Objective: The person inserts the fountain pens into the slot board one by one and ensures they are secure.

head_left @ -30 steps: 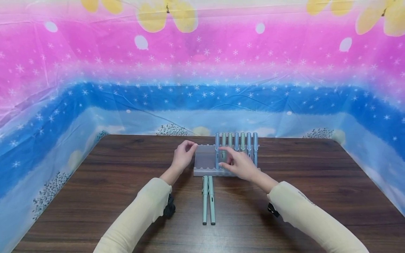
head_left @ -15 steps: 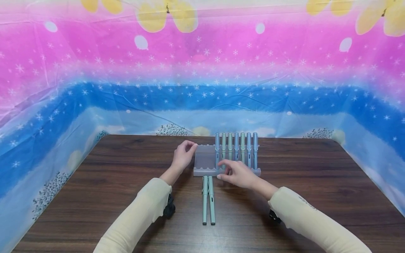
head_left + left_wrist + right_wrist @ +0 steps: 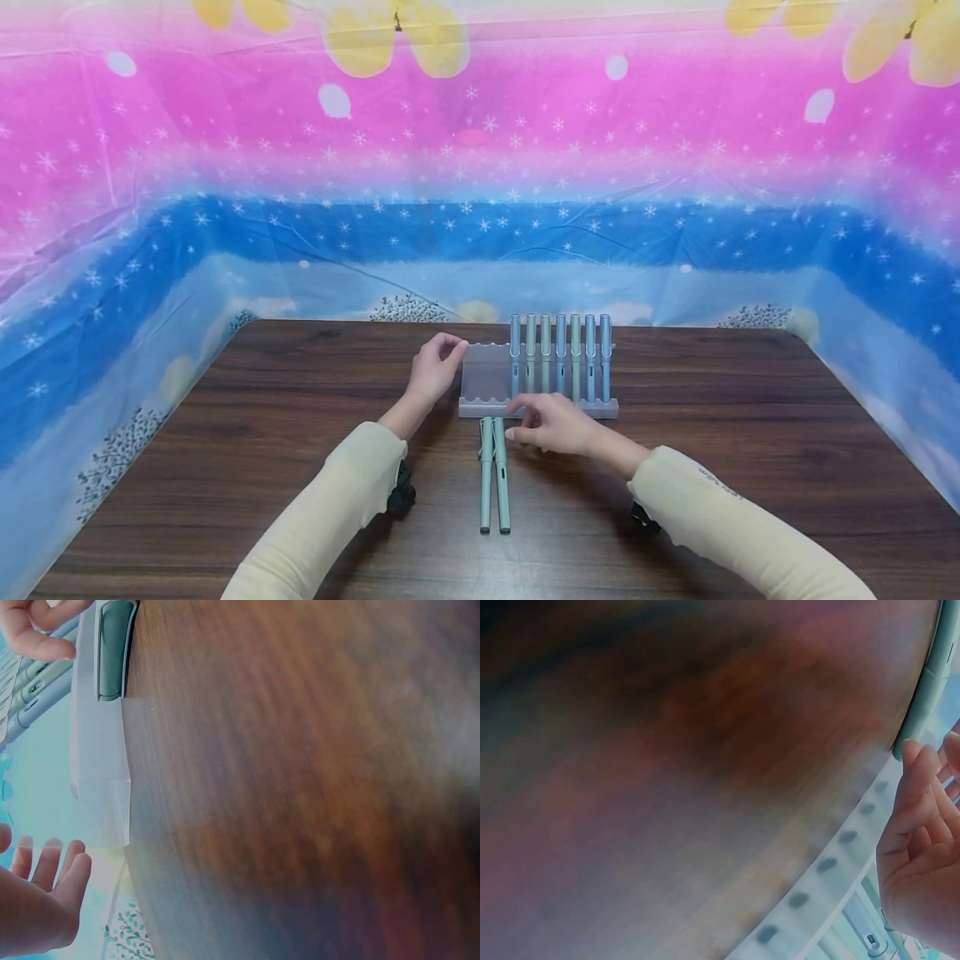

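A translucent pen rack stands toward the back of the table, its left part showing bare slots. My left hand holds the rack's upper left corner between thumb and fingertips; the left wrist view shows that hand at the rack's side. Two green capped pens lie side by side in front: a left pen and a right pen. Beside the right pen's clip end is my right hand, thumb and index finger apart, nothing gripped. In the right wrist view, its fingertips are close to a green pen.
Several blue and green pens stand in a row in the rack's middle and right slots. Dark wood-grain tabletop surrounds everything. Behind hangs a pink and blue patterned cloth.
My right hand has come down from the leftmost racked pen, toward me and slightly left, to the loose pens' upper ends. My left hand and the rack have stayed put.
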### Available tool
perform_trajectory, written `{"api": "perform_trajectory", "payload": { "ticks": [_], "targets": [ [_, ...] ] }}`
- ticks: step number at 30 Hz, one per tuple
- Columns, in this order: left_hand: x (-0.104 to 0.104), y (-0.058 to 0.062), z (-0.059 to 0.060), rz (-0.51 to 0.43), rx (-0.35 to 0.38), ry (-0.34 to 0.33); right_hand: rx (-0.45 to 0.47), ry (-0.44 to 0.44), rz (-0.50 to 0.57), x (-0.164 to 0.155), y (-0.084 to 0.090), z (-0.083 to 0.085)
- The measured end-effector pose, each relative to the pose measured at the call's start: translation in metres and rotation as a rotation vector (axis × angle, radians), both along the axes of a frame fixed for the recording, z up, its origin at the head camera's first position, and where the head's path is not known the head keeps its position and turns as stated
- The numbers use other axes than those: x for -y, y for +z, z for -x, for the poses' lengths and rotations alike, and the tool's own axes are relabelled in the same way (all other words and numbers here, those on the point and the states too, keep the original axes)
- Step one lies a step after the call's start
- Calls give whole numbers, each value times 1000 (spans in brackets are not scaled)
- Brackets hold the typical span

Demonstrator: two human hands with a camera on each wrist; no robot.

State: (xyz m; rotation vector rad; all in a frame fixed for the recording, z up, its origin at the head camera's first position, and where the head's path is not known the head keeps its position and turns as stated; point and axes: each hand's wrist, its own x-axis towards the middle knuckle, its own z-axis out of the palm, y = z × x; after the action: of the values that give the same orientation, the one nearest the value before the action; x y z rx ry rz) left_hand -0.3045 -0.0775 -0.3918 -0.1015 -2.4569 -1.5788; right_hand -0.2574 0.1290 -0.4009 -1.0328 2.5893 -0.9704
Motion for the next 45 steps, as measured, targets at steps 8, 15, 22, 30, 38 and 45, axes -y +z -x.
{"api": "perform_trajectory", "payload": {
  "ticks": [8, 15, 22, 30, 38, 45],
  "targets": [
    [0, 0, 1, 0, 0, 9, 76, 18, -21, 6, 2, -3],
    [1, 0, 1, -6, 7, 1, 53, 18, -53, 11, 2, -3],
    [1, -1, 2, -20, 20, -12, -1, 18, -110, 17, 3, -4],
    [1, -1, 1, -7, 19, -1, -39, 27, -162, 19, 6, -6],
    [0, 0, 1, -3, 6, -1, 29, 59, -168, 14, 9, -5],
    [0, 0, 0, -5, 20, -3, 12, 83, -164, 11, 9, -6]
  ]
}}
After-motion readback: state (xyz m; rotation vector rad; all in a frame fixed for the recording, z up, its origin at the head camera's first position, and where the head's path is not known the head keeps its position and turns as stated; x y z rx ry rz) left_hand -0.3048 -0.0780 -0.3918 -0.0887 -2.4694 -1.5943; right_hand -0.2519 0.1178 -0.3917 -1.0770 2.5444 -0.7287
